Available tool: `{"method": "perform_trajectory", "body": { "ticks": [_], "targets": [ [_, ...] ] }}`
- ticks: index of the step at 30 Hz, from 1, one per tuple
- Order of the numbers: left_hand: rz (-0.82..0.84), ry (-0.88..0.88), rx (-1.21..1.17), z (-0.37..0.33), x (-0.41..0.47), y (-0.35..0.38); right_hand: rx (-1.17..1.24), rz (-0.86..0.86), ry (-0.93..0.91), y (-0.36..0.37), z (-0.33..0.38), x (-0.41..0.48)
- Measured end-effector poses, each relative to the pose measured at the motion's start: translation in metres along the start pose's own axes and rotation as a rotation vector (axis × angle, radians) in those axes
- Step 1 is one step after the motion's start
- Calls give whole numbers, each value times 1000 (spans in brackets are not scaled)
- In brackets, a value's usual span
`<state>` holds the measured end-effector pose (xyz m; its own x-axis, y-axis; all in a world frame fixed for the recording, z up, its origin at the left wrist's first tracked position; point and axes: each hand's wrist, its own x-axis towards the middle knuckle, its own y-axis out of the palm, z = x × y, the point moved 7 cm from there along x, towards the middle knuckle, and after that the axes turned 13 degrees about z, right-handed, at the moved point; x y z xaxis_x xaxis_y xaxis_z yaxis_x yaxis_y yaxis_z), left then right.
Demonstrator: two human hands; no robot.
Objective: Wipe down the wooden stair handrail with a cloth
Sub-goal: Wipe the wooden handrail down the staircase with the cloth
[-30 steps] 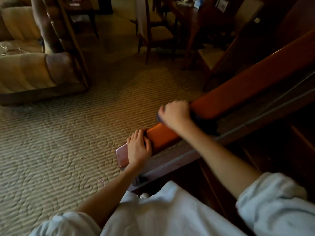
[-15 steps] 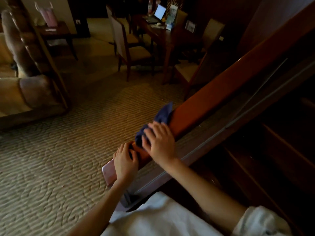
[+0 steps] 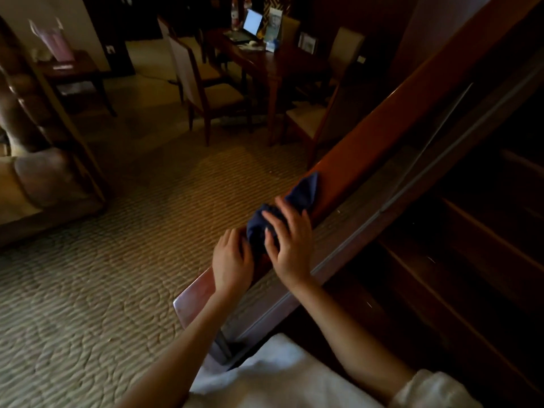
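Your right hand [image 3: 290, 242] presses the navy cloth [image 3: 306, 191], fingers spread, onto the wooden handrail [image 3: 382, 136] — its length climbs away up-right from there. Your left hand [image 3: 232, 260] rests flat just below.

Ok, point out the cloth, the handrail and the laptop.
cloth [image 3: 306, 191]: head view, upper free corner.
handrail [image 3: 368, 151]: head view, bare top face.
laptop [image 3: 252, 22]: head view, lit screen.

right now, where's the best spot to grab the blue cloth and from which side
Probably the bunched lower part of the cloth, from above: it sits heaped on top of the sloping handrail, where the right hand presses it. The pointed end up the rail is flat and thin.
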<state>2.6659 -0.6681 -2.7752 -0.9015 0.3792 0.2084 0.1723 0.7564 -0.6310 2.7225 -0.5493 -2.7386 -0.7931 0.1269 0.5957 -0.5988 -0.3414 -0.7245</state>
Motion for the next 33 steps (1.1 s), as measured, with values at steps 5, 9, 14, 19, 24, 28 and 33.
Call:
{"method": "perform_trajectory", "body": {
  "ticks": [5, 9, 14, 19, 24, 28, 33],
  "targets": [
    [10, -25, -46, -22, 17, 19, 376, -475, 468, -43, -39, 12],
    [50, 20, -24, -22, 15, 18, 568, -419, 583, -7, -13, -7],
    [82, 38, 37, -19, 13, 18, 546, -461, 591, -34, -36, 18],
    [53, -13, 49, -19, 12, 23, 527, -572, 693, -86, -95, 66],
    [46, 2, 52, -15, 12, 24, 581, -422, 600, -15, -41, 10],
    [42, 17, 30, -18, 13, 23, 575, -490, 608, -50, -77, 42],
    [50, -20, 24, -18, 13, 23, 480, -618, 631, -62, -60, 37]
  ]
}}
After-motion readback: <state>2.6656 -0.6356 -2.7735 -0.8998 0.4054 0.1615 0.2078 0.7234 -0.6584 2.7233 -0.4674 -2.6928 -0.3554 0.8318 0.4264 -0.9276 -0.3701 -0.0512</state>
